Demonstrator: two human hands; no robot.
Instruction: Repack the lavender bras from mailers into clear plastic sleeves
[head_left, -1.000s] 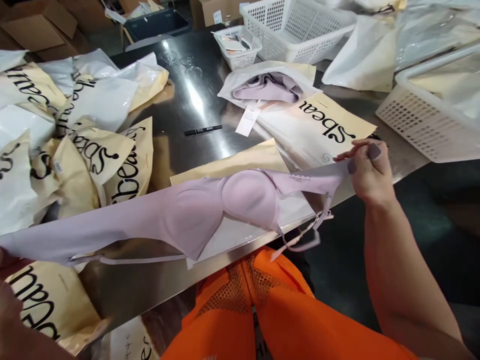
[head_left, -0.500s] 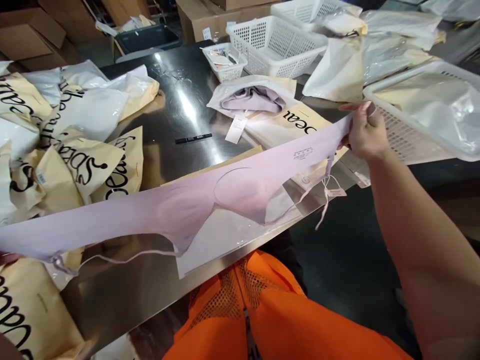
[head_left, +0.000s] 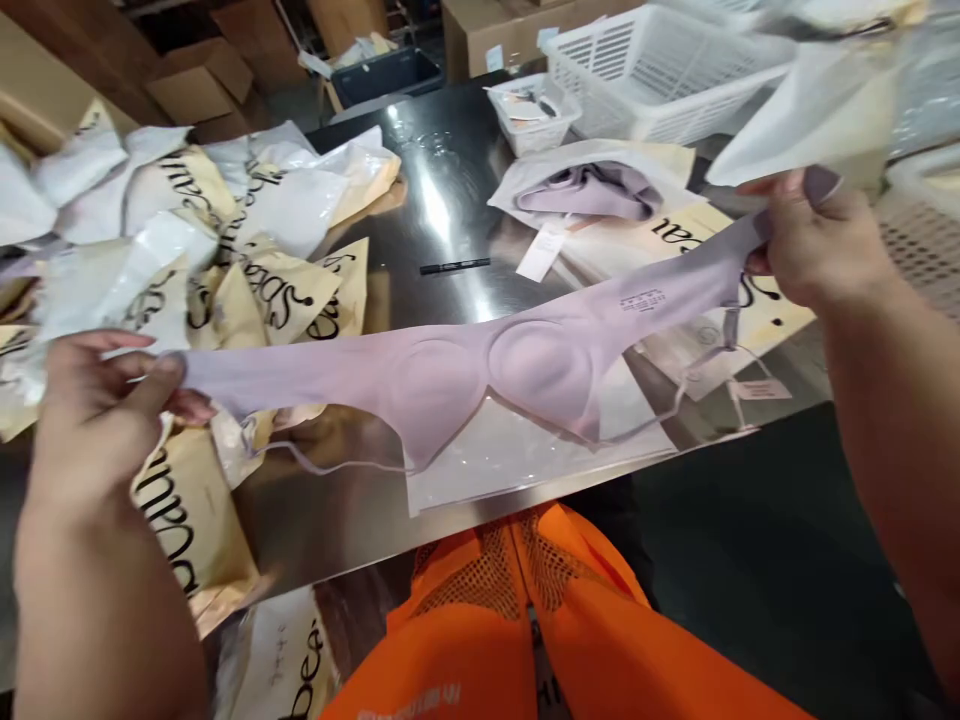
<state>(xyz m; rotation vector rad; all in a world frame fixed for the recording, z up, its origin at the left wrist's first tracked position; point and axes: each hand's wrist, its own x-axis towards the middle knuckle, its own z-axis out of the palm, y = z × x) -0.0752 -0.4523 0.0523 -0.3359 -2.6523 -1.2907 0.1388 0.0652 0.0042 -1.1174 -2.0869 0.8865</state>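
A pale lilac bra (head_left: 450, 385) is stretched sideways between my hands above the metal table, cups toward the middle and straps hanging below. My left hand (head_left: 112, 400) pinches one end of its band; my right hand (head_left: 817, 235) grips the other end, set higher. A small pink tag (head_left: 759, 389) dangles near the right strap. Under the bra lies a white and clear plastic bag (head_left: 517, 455), partly covered. Behind it, another lilac garment (head_left: 592, 190) pokes out of an opened bag, with a white tag (head_left: 540, 253) beside it.
Many printed bags (head_left: 285, 290) are heaped on the left of the metal table (head_left: 375, 375). A black marker pen (head_left: 454, 266) lies in the middle. White baskets (head_left: 660, 75) stand at the back, another basket (head_left: 922, 225) at the right. Cardboard boxes (head_left: 202, 85) sit beyond.
My left hand and its end of the bra have come into view. The bra is less taut and its cups show more rounded. The camera view has shifted left.
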